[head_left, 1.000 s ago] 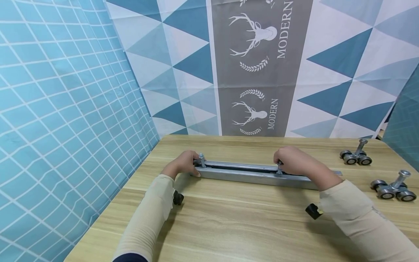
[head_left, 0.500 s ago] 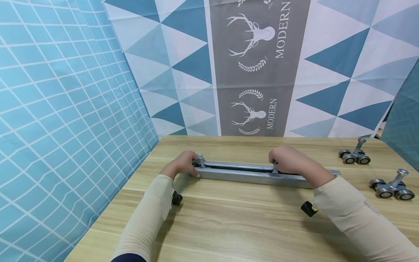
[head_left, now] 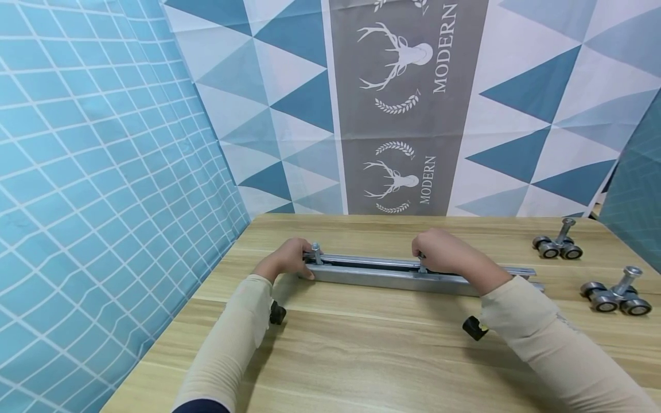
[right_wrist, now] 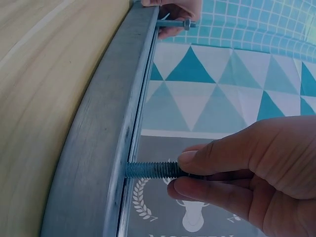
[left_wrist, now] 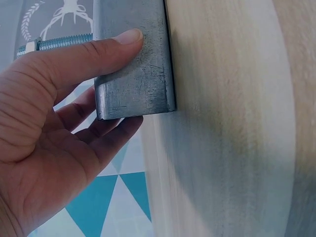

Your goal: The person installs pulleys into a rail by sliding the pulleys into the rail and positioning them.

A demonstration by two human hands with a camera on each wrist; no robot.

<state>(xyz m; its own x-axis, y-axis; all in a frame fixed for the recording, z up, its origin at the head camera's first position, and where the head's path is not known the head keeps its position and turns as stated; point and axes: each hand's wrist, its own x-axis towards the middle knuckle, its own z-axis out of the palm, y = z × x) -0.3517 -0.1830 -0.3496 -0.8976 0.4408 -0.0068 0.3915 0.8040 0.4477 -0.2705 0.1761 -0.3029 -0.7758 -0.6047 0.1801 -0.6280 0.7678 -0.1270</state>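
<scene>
Bolt (right_wrist: 152, 170) seemingly partway inside right hand (right_wrist: 261, 170)

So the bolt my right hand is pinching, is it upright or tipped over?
Upright: the bolt stands up from the rail, square to its length, its upper end pinched by your right hand.

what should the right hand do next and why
Probably slide its bolt along the rail toward the left hand: the right hand pinches the bolt, the slot runs on that way, and the left hand grips the rail's end.
</scene>
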